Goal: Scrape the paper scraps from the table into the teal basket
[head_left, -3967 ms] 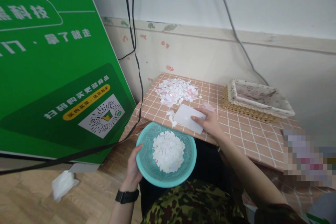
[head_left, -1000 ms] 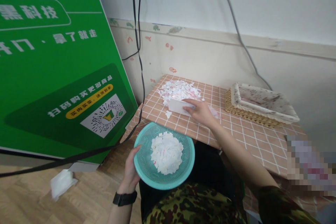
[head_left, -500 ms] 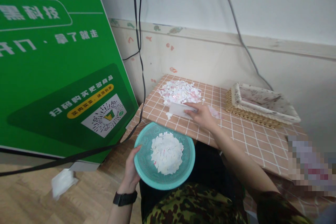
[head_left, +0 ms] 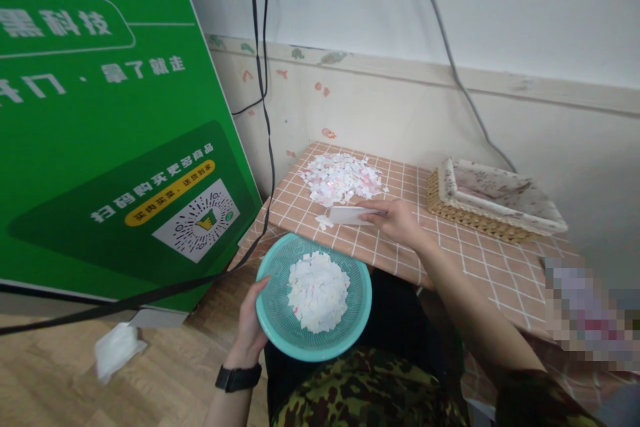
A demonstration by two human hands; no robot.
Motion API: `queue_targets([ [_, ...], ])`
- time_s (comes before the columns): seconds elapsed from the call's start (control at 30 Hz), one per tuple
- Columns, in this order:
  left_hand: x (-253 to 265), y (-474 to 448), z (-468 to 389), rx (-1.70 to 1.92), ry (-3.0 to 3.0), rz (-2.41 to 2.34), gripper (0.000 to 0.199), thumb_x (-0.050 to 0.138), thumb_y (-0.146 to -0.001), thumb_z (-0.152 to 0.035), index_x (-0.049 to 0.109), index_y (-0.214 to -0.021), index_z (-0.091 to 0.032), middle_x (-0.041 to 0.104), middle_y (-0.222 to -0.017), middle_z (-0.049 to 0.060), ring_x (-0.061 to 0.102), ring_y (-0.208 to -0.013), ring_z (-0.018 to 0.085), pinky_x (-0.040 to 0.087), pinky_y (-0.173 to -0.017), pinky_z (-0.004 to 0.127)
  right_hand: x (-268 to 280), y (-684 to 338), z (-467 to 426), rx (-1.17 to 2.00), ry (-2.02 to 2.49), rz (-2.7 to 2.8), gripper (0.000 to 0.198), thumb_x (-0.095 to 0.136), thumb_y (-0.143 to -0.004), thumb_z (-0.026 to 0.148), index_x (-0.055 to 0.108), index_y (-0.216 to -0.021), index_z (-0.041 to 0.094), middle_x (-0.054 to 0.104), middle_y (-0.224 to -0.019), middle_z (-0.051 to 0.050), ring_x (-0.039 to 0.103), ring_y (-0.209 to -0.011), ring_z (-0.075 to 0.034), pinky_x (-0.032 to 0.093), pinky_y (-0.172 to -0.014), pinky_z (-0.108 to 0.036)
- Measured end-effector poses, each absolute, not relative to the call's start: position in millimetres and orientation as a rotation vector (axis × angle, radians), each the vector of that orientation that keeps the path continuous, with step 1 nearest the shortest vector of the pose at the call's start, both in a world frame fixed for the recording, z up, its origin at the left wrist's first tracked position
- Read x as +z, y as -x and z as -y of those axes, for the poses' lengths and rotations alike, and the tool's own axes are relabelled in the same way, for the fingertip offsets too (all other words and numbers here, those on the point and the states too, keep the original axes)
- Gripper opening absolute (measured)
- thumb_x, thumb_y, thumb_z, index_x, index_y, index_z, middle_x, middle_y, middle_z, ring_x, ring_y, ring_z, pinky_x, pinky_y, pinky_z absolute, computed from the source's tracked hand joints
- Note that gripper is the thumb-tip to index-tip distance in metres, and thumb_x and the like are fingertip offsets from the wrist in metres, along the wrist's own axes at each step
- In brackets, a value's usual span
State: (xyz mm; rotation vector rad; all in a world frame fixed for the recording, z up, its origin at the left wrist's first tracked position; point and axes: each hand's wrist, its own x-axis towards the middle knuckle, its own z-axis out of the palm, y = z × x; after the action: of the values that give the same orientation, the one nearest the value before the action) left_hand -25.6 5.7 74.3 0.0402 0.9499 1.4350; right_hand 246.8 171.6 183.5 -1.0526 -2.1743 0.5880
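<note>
My left hand (head_left: 254,320) grips the left rim of a turquoise plastic basket (head_left: 270,327), which is held below the table's front edge. A mound of white paper scraps (head_left: 320,290) lies in it. Over the table, my right hand (head_left: 395,220) is closed on a flat whitish scraper-like sheet (head_left: 347,215); its exact kind is unclear. Beyond the sheet spreads a pile of white and pinkish paper scraps (head_left: 343,177). A few loose scraps (head_left: 324,221) lie just left of the sheet, near the table edge.
The table has a brown checked cloth (head_left: 400,180). A lined wicker basket (head_left: 490,207) stands at its right rear. Black cables (head_left: 267,113) hang between a green cabinet (head_left: 125,113) and the table. A white plastic bag (head_left: 117,350) lies on the floor.
My right hand has shifted slightly right and toward me with the sheet, which is now tilted differently. More loose scraps show at its left end. The turquoise basket stays in place.
</note>
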Motion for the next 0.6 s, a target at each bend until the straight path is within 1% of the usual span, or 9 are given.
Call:
queue_targets([
  [0.17,75.0,24.7,-4.9,1.413,-0.031,-0.955,0.018,0.067,-0.067,-0.022,0.069,-0.081,-0.010,0.073,-0.075,0.009,0.067,-0.068,0.025,0.053,-0.070,0.038,179.6,-231.8,-171.0,0.558,1.037,2.138,0.030,0.057,-0.080,0.022,0.065,-0.108,0.028,0.068,-0.105,0.000,0.064,-0.094,-0.020,0.050,-0.083,-0.037],
  [0.33,73.1,26.2,-4.3,1.407,-0.037,-0.951,0.019,0.066,-0.069,-0.021,0.069,-0.084,-0.011,0.073,-0.076,0.009,0.068,-0.069,0.025,0.053,-0.072,0.039,178.4,-216.8,-167.5,0.589,0.970,2.238,0.029,0.054,-0.083,0.022,0.065,-0.109,0.030,0.070,-0.100,0.000,0.065,-0.089,-0.019,0.051,-0.079,-0.035],
  [0.5,72.1,25.8,-5.2,1.411,-0.025,-0.955,0.019,0.067,-0.067,-0.021,0.069,-0.082,-0.011,0.073,-0.074,0.008,0.067,-0.068,0.025,0.053,-0.071,0.039,183.6,-223.8,-168.9,0.556,1.036,2.145,0.029,0.056,-0.081,0.024,0.065,-0.108,0.029,0.068,-0.105,0.000,0.064,-0.095,-0.020,0.050,-0.085,-0.037],
  [0.6,72.8,25.1,-5.1,1.404,-0.021,-0.955,0.017,0.066,-0.067,-0.021,0.069,-0.081,-0.011,0.073,-0.074,0.009,0.067,-0.068,0.025,0.053,-0.071,0.038,183.2,-224.5,-170.6,0.512,1.068,2.125,0.029,0.056,-0.081,0.024,0.065,-0.108,0.029,0.068,-0.105,0.000,0.064,-0.095,-0.021,0.050,-0.085,-0.038],
])
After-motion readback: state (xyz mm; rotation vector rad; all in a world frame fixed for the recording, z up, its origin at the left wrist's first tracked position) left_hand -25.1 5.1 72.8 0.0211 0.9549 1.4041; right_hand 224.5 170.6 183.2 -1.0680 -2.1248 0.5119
